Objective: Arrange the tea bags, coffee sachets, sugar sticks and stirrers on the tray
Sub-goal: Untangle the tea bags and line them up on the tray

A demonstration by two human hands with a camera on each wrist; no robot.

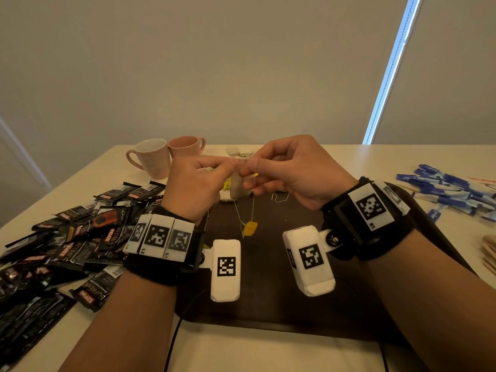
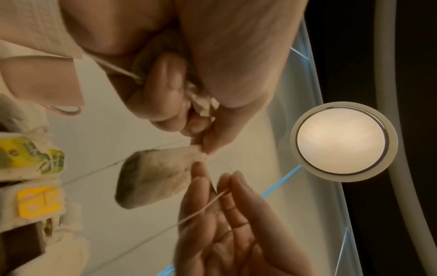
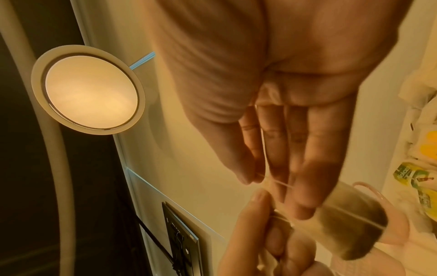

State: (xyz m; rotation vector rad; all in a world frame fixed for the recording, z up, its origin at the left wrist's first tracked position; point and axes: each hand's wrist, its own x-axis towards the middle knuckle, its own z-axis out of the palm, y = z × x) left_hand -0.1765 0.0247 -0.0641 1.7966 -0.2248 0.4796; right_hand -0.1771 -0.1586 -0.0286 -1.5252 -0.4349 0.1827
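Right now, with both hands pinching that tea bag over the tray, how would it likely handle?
The tea bag hangs limp between the left hand and right hand, so it is probably floppy and light. Its thin string dangles with a yellow tag, so it may snag or tangle.

Glossy foil coffee sachets [image 1: 67, 237] are shining beside a matt dark tray [image 1: 271, 291], with a thin papery tea bag [image 1: 237, 187] and glazed mugs [image 1: 150, 157].

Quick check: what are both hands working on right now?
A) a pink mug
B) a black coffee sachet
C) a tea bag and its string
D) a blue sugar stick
C: the left hand and right hand pinch a tea bag above the tray, its yellow tag dangling.
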